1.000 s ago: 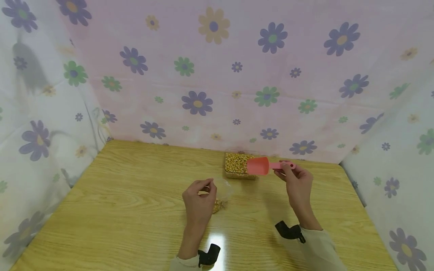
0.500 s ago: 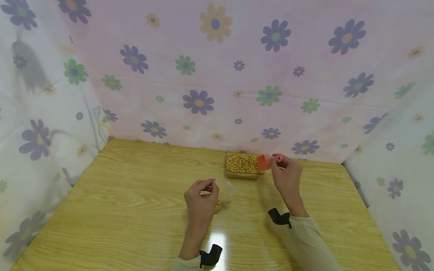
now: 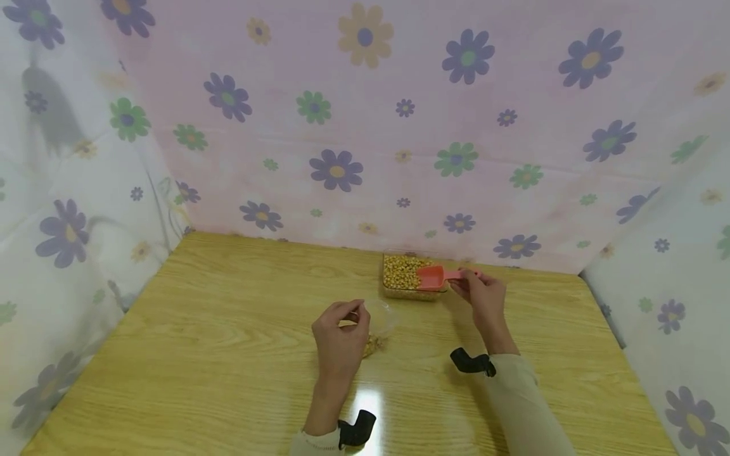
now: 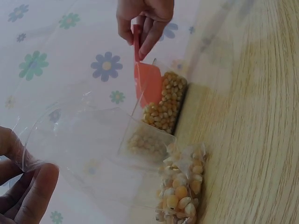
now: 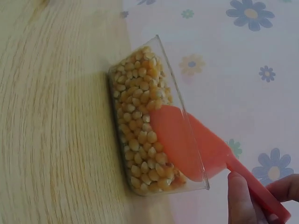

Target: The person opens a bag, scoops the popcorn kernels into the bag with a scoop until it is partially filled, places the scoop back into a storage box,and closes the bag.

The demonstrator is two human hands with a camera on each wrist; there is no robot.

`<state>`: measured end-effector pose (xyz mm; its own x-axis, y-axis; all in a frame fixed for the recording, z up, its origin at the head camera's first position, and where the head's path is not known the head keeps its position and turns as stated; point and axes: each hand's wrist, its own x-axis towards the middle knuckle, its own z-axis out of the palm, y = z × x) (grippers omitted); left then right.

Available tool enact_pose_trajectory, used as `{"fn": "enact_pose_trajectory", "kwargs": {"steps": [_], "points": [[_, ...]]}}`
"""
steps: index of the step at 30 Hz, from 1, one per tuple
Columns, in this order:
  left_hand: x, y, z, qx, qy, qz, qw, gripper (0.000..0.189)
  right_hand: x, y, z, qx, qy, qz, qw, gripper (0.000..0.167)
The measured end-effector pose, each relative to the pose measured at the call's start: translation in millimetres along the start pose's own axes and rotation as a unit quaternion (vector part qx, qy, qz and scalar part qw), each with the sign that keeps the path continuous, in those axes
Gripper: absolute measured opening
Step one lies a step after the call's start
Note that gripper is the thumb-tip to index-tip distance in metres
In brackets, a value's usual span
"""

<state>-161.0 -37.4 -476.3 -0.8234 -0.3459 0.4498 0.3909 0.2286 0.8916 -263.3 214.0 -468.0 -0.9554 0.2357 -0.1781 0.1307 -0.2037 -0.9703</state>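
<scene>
My right hand [image 3: 483,300] grips the handle of a pink-red scoop [image 5: 187,144]. The scoop's front edge is in among the corn kernels [image 5: 140,102] that fill a clear rectangular container [image 3: 413,294], and its blade leans over the rim. Between thumb and fingers my left hand [image 3: 341,335] pinches the top of a clear plastic bag [image 4: 93,135]. Corn kernels lie in the bag's bottom [image 4: 180,191], which rests on the table; in the head view the left hand partly hides them.
The wood-grain table [image 3: 217,329] ends at a flower-printed cloth [image 3: 365,114] hung behind and at both sides. The container stands near the table's back edge, close to this cloth. A black wrist mount [image 3: 358,429] sits at each sleeve cuff.
The right hand has moved left and down from the right of the container, tipped the scoop, and brought its blade into the kernels. The left hand has kept its pinch on the bag.
</scene>
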Motion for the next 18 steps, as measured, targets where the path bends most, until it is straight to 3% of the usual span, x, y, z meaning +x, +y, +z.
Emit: {"fn": "enact_pose_trajectory", "kwargs": {"steps": [6, 11, 18], "points": [[1.2, -0.1, 1.6, 0.006, 0.001, 0.010, 0.9999, 0.015, 2.2, 1.5, -4.9, 0.068, -0.012, 0.063, 0.9956, 0.019], [2.2, -1.6, 1.0, 0.013, 0.004, 0.017, 0.9998, 0.015, 1.9, 3.3, -8.5, 0.123, -0.011, 0.111, 0.9861, 0.029], [0.6, -0.3, 0.5, 0.009, 0.004, 0.011, 0.9999, 0.016, 0.0, 7.9, -14.6, 0.183, -0.021, 0.139, 0.9730, 0.029]]}}
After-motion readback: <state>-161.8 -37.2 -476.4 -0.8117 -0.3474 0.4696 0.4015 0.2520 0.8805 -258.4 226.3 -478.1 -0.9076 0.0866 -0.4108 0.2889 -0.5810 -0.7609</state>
